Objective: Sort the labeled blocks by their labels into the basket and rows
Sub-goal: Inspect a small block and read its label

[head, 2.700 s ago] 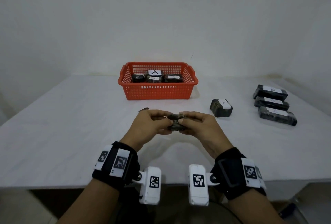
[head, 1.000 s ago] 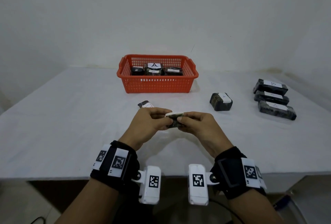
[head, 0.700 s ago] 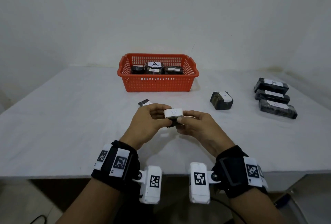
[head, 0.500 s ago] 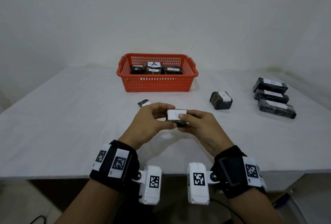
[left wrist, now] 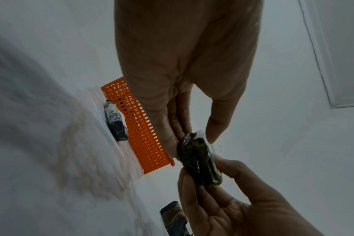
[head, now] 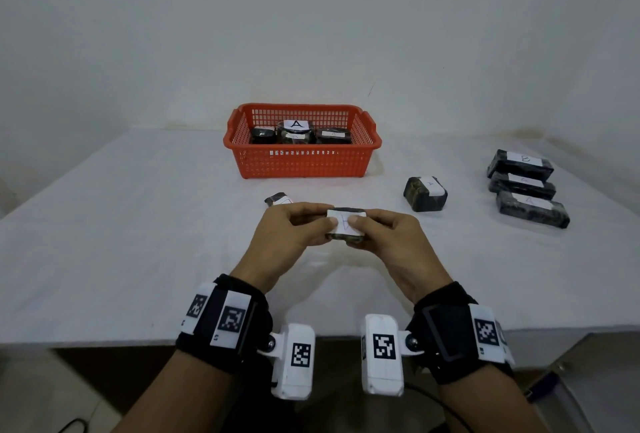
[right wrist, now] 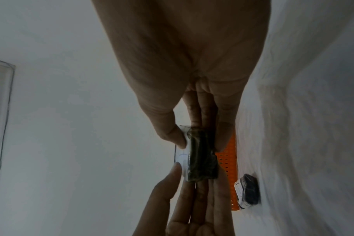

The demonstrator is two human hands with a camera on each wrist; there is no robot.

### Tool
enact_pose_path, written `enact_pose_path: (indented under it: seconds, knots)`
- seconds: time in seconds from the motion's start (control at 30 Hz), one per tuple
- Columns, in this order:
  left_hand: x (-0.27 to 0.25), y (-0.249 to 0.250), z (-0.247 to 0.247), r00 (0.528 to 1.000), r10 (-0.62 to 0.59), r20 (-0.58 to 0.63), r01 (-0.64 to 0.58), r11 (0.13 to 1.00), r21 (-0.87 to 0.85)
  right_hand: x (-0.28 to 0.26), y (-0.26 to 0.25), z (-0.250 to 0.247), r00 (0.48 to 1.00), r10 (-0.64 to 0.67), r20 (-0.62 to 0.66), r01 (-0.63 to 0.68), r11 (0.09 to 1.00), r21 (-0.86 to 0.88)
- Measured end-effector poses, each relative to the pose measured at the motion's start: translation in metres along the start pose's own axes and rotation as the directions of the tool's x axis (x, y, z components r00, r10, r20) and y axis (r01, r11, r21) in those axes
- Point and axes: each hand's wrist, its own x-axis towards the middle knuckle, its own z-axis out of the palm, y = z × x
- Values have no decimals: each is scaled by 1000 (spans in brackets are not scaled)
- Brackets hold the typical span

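A small dark block with a white label [head: 345, 226] is pinched between both hands above the table's near middle, label facing up toward me. My left hand [head: 294, 228] pinches its left end and my right hand [head: 384, 230] its right end. The left wrist view shows the dark block [left wrist: 200, 164] between thumb and fingers; the right wrist view shows the same block [right wrist: 200, 154]. The orange basket [head: 301, 162] stands at the back middle with several labelled blocks inside, one marked A [head: 296, 124]. A row of three long blocks [head: 523, 186] lies at the right.
A loose labelled block [head: 425, 193] sits right of the basket. Another small block [head: 277, 199] lies just behind my left hand. The white table's front edge [head: 104, 342] runs close to my wrists. White walls close in behind and on the right.
The hands have turned the block so that its white label, hidden at first, now faces up. The block stays at about the same spot above the table.
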Motion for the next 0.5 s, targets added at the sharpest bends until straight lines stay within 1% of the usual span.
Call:
enact_pose_path:
  seconds: [0.13,0.2,0.37,0.5]
  knots:
    - [1,-2,0,1000,13,-26,-12,1000,22,-2,1,0,999,15,35,-16,999,36]
    - [2,-2,-1,999,10,-36,-10,1000,15,-3,2,0,999,10,43,-11,1000,20]
    - [0,-2,1,1000,2,-9,-2,1000,6,-3,1,-2,1000,-3,29,4,1000,-15]
    - [1,-3,-1,1000,17,-25,-15,998,65,-4,-1,-1,997,38,67,-42,998,50]
